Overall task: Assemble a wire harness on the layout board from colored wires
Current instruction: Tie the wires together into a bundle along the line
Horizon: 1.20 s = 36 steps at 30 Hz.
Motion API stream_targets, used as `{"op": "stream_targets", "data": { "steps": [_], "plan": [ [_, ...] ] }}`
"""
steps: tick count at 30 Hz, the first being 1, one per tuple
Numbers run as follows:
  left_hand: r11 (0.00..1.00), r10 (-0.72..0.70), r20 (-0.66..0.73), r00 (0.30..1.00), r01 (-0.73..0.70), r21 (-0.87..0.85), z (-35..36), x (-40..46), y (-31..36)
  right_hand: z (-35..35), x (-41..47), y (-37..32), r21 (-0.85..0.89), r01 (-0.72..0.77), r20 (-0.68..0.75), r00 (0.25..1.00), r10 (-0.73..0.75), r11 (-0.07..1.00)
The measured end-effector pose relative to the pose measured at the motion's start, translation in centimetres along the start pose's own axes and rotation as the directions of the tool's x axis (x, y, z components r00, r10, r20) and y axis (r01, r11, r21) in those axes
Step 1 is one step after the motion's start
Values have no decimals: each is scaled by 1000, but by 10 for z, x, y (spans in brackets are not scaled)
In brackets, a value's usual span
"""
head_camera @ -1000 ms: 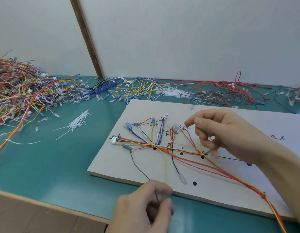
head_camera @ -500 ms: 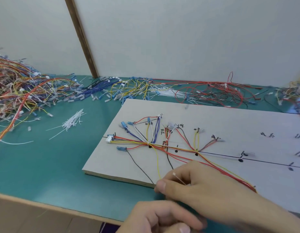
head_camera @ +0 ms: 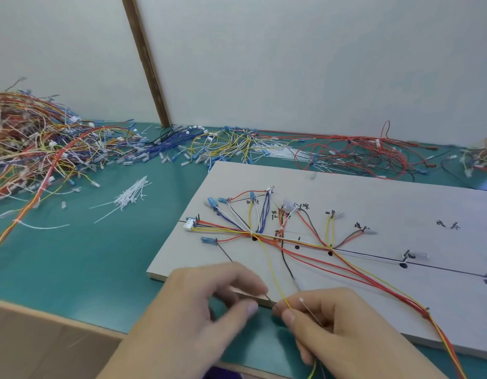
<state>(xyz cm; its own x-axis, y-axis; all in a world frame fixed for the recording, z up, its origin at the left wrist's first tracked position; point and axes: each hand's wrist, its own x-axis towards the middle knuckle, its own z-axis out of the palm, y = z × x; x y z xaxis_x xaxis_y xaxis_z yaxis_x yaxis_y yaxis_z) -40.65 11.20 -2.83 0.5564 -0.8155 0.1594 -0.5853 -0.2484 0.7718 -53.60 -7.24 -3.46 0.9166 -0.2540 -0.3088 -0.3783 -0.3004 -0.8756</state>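
The pale layout board (head_camera: 373,192) lies on the green table, carrying a harness of red, yellow, white, blue and black wires (head_camera: 264,233) that fan out from a white connector (head_camera: 190,223). At the board's near edge my left hand (head_camera: 207,305) pinches the end of a dark wire (head_camera: 226,254) between thumb and fingers. Just to the right, my right hand (head_camera: 343,324) pinches the yellow wire (head_camera: 272,266) and also holds a thin white cable tie (head_camera: 308,306) along its fingers. The two hands almost touch.
A large tangle of mixed wires (head_camera: 32,149) fills the table's far left. Blue, yellow and red wire bundles (head_camera: 264,149) lie along the wall. Loose white cable ties (head_camera: 130,195) lie left of the board. The table's wooden front edge (head_camera: 45,313) runs near me.
My right hand came down from over the board's middle to its near edge, picking up the yellow wire and a cable tie. My left hand rose slightly to meet it.
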Motion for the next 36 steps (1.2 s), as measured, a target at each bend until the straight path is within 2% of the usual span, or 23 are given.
{"op": "stream_targets", "data": {
  "steps": [1, 3, 6, 8, 10, 12, 15, 17, 20, 22, 26, 30, 36],
  "plan": [
    [988, 91, -51, 994, -84, 126, 5, 6, -1, 0, -2, 1, -52, 20, -20, 1000, -21, 998],
    [962, 176, -47, 983, -162, 221, 14, 18, -6, -2, -5, 2, -166, 80, -47, 995, -89, 983],
    [912, 308, 88, 947, -320, 255, 19, 31, -8, -4, -12, 5, -356, 174, -38, 979, -200, 918],
    [905, 336, 171, 926, -367, 216, 25, 38, -9, -6, -17, 8, -391, 181, -30, 977, -209, 902],
    [928, 310, 217, 926, -344, 143, 21, 43, -14, -12, -22, 6, -319, 149, -28, 986, -166, 936],
    [948, 278, 211, 937, -304, 97, 19, 45, -18, -20, -28, 4, -116, 61, -70, 995, -69, 991],
    [938, 310, 165, 936, -329, 107, 22, 48, -18, -32, -40, 1, 121, -42, -58, 997, 49, 992],
    [928, 329, 136, 934, -347, 134, 26, 49, -17, -40, -47, 3, 174, -56, -75, 995, 70, 983],
    [925, 327, 84, 941, -337, 174, 30, 50, -14, -55, -52, 9, 65, -44, -238, 969, 58, 997],
    [922, 333, 42, 942, -335, 193, 34, 50, -11, -63, -53, 11, -47, -28, -296, 955, 13, 998],
    [935, 300, 41, 953, -302, 187, 37, 47, -7, -67, -51, 18, -221, -9, -203, 978, -37, 975],
    [915, 302, 80, 950, -312, 257, 35, 48, -2, -67, -48, 25, -298, 6, -269, 959, -89, 955],
    [913, 271, 148, 951, -303, 273, 33, 58, 5, -73, -51, 23, -404, 42, -216, 966, -140, 914]
  ]
}}
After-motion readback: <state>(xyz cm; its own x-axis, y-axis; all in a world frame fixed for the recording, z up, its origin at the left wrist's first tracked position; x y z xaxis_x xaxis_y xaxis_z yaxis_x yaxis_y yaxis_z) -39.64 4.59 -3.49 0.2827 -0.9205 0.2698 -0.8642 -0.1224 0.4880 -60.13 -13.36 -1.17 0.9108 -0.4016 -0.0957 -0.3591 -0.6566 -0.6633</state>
